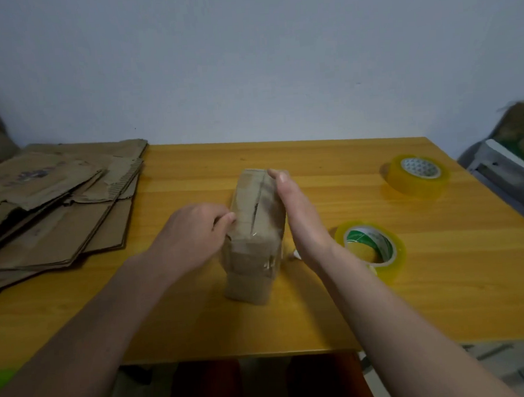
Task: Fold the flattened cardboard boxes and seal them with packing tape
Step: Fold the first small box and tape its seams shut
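yellow wooden table (pixel 323 317) by pale wall; left hand (pixel 195 230) pinches box (pixel 253 229), flat right hand (pixel 298 214) presses it

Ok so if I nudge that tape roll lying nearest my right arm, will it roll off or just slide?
The nearer tape roll lies flat on its side on the table, so a nudge would probably slide it, not roll it. Its glossy surface and the smooth wood suggest it slides easily. It looks thick with tape, so likely fairly heavy for its size.

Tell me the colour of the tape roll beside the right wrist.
Translucent yellow tape roll with a green-and-white core, seen in the head view.
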{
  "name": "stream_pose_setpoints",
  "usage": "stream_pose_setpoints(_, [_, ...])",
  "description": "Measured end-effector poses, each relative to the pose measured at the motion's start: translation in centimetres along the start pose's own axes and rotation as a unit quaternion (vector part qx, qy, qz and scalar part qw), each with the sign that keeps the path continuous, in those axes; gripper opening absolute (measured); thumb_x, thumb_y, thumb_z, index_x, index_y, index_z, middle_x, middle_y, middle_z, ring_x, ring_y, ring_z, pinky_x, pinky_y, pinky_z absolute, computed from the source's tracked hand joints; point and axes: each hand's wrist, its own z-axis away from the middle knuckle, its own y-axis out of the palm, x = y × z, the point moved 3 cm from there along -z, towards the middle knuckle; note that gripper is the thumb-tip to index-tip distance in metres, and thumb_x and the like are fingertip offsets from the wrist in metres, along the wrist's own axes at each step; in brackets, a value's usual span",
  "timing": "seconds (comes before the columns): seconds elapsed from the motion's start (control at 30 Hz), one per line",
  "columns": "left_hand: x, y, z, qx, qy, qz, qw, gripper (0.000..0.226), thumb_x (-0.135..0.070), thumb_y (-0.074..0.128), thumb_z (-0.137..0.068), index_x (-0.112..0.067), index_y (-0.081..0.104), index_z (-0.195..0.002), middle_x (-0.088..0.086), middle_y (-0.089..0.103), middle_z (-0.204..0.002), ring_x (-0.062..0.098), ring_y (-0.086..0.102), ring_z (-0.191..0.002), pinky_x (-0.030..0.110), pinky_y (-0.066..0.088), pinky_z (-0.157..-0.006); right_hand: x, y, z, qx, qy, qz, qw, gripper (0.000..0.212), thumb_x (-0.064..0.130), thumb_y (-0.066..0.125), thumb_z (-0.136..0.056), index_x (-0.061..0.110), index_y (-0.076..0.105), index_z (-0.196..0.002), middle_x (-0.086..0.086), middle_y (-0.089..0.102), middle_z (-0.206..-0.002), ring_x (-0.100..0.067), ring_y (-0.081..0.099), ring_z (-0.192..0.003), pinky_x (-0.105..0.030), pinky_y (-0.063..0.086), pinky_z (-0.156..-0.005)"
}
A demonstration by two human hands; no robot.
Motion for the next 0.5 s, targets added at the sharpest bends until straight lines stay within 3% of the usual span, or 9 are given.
stream_pose_setpoints(0.1, [0.9, -0.1, 0.8, -0.030, 0.011, 0.034, 0.999, 0.034, -0.024, 0.049, -0.099, -0.003, 0.071, -0.084, 0.008, 0.064, -0.077, 0.021, 0.056, -0.070, 0.031, 0.044, -0.062, -0.8, 2.0, 0.0, -0.009, 0.014, -0.065, 0.998, 0.057, 0.047, 0.021, -0.103, 0.016, 0.065, -0.120, 0.007, 0.049, -0.139, -0.005, 0.044, -0.126, -0.016, 0.034, -0.102])
stream_pose_setpoints(0.27, [1.6, 0.3, 1.4, -0.082, 0.044, 0.066, 0.993, 0.032, -0.022, 0.055, -0.096, -0.004, 0.072, -0.076, 0.001, 0.054, -0.067, 0.005, 0.047, -0.060, 0.017, 0.034, -0.055, -2.3, 3.0, 0.1, -0.040, -0.061, -0.066, 0.995, 0.087, 0.070, 0.013, -0.089, 0.009, 0.075, -0.095, 0.005, 0.054, -0.137, 0.006, 0.032, -0.133, -0.005, 0.019, -0.105])
stream_pose_setpoints(0.33, [1.7, 0.7, 1.5, -0.099, 0.055, 0.085, 0.990, 0.040, -0.030, 0.050, -0.093, -0.002, 0.072, -0.075, 0.004, 0.057, -0.068, 0.011, 0.051, -0.059, 0.014, 0.037, -0.056, -3.1, 3.0, 0.1, -0.042, -0.097, -0.042, 0.994, 0.093, 0.081, 0.012, -0.082, 0.013, 0.074, -0.092, 0.005, 0.054, -0.136, 0.000, 0.027, -0.138, -0.009, 0.017, -0.109])
stream_pose_setpoints(0.5, [1.8, 1.1, 2.2, -0.145, 0.064, 0.113, 0.981, 0.043, -0.032, 0.045, -0.092, -0.003, 0.076, -0.089, 0.006, 0.066, -0.076, 0.011, 0.057, -0.066, 0.003, 0.037, -0.064, -4.7, 2.8, -0.1, -0.027, -0.166, 0.040, 0.985, 0.076, 0.067, 0.014, -0.093, 0.017, 0.069, -0.102, -0.003, 0.053, -0.135, -0.013, 0.025, -0.142, -0.016, 0.016, -0.112])
